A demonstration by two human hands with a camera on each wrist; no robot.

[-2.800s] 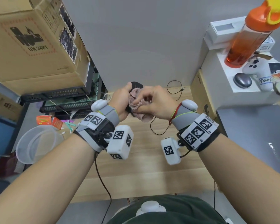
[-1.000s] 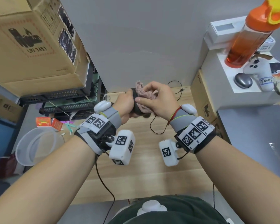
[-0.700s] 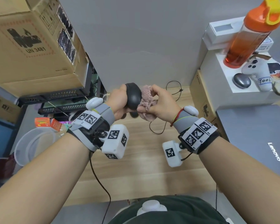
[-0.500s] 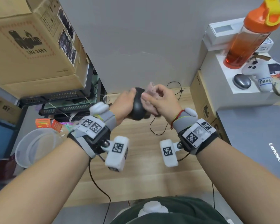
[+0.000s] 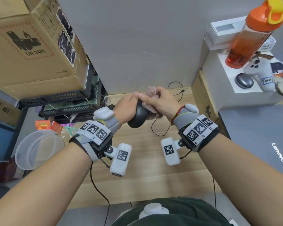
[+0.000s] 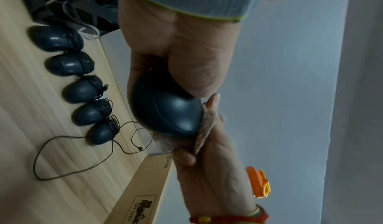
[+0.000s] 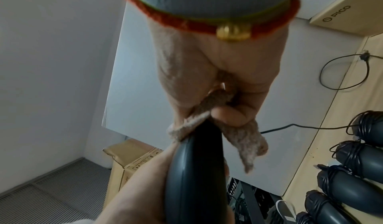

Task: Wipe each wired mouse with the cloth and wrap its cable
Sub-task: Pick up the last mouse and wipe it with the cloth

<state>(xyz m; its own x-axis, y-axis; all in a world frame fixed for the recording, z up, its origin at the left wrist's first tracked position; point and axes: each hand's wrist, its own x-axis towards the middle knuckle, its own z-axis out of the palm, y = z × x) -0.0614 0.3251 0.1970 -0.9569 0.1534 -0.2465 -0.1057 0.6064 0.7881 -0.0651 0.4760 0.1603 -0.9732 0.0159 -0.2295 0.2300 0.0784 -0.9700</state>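
Note:
My left hand (image 5: 129, 108) grips a dark wired mouse (image 5: 138, 117) above the wooden desk (image 5: 147, 154), fingers curled round its body. My right hand (image 5: 158, 101) holds a pinkish fluffy cloth (image 5: 152, 93) bunched against the mouse's far end. In the left wrist view the mouse (image 6: 165, 114) sits against the cloth (image 6: 205, 126). The right wrist view has the cloth (image 7: 240, 139) pinched over the mouse's edge (image 7: 194, 175). Its loose black cable (image 5: 158, 129) trails in loops on the desk. Several dark mice with wrapped cables (image 6: 82, 89) lie in a row by the wall.
A cardboard box (image 5: 31, 46) stands at the left, a clear plastic bowl (image 5: 38, 149) below it. At the right are a closed grey laptop (image 5: 260, 137), a white box (image 5: 232, 93) carrying an orange bottle (image 5: 252, 38), a white controller (image 5: 261, 74) and a grey mouse (image 5: 244, 80).
Over the last seconds my right hand has rubbed the cloth back and forth across the mouse. My left hand has turned the mouse, whose rounded back now faces down toward me.

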